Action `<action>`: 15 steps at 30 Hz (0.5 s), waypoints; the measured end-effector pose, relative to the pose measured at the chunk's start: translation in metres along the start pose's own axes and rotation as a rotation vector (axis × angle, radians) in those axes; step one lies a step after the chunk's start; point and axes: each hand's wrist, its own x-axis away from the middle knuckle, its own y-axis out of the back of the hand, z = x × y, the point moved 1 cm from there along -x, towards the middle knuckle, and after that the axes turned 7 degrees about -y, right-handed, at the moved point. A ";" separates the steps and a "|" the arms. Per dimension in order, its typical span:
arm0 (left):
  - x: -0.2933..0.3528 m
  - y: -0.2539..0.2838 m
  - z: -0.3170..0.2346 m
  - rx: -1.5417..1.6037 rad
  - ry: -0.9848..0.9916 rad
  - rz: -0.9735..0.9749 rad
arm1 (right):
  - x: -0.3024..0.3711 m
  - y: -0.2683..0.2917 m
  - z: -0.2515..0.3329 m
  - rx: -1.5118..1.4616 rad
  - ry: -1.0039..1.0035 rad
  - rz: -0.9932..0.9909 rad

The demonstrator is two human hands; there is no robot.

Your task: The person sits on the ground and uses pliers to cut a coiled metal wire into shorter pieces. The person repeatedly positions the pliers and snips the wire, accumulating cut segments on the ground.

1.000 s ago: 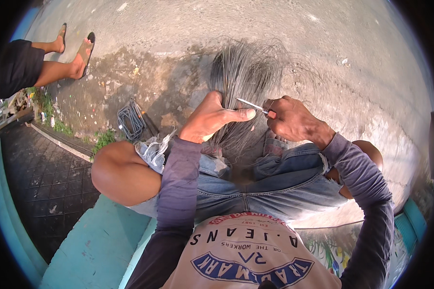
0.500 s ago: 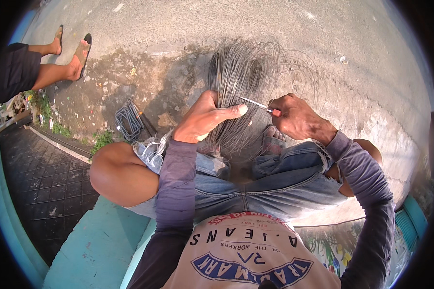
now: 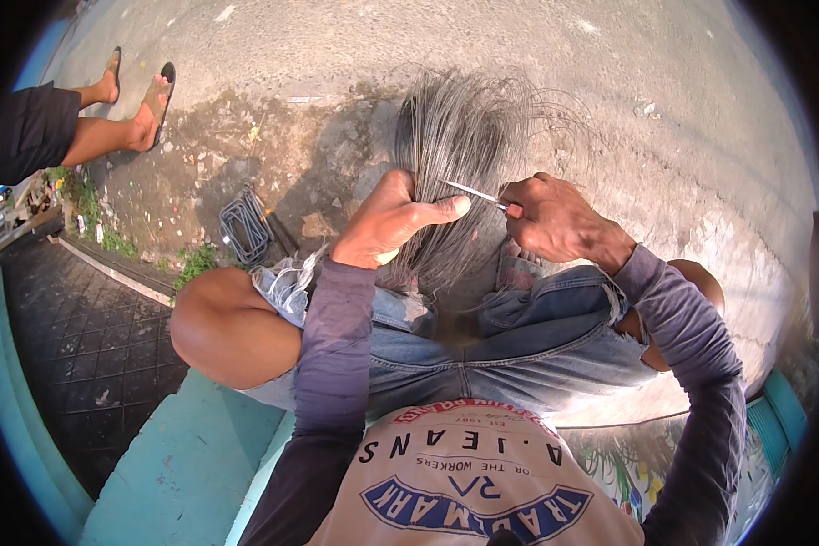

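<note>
My left hand is closed round the middle of a bundle of thin, grey, wire-like strands. Its thumb lies across the front of the strands, pointing right. The bundle fans out loosely toward the far side, and its near ends hang between my feet. In my closed right hand is a small knife with a narrow pointed blade and a reddish handle, mostly hidden by the fingers. The blade points left across the bundle, just beyond my left thumb. Whether its edge touches the strands I cannot tell.
Grey bent loops, perhaps wire or cord, lie on the ground at left beside long thin tools. Farther left are another person's sandalled feet. A turquoise ledge is at lower left, beside dark paving.
My right hand and the knife have shifted slightly left, bringing the tip a little farther over the strands. My left hand keeps its hold on the bundle almost unmoved.
</note>
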 end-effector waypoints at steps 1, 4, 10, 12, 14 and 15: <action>0.000 -0.002 -0.001 0.032 -0.003 -0.002 | 0.001 0.000 0.000 -0.034 -0.038 0.016; 0.003 -0.007 -0.004 0.121 0.013 0.005 | 0.004 0.002 0.002 -0.082 -0.110 0.065; 0.002 -0.008 -0.008 0.134 0.021 0.014 | 0.005 0.002 0.002 0.095 0.123 0.045; 0.001 -0.007 -0.005 0.093 0.007 0.001 | 0.004 0.001 0.005 0.116 0.113 0.032; 0.001 0.000 0.001 0.055 0.025 0.011 | 0.003 0.001 0.012 -0.009 -0.045 0.067; 0.002 0.002 0.003 0.036 0.035 0.016 | 0.004 0.000 0.014 -0.072 -0.124 0.085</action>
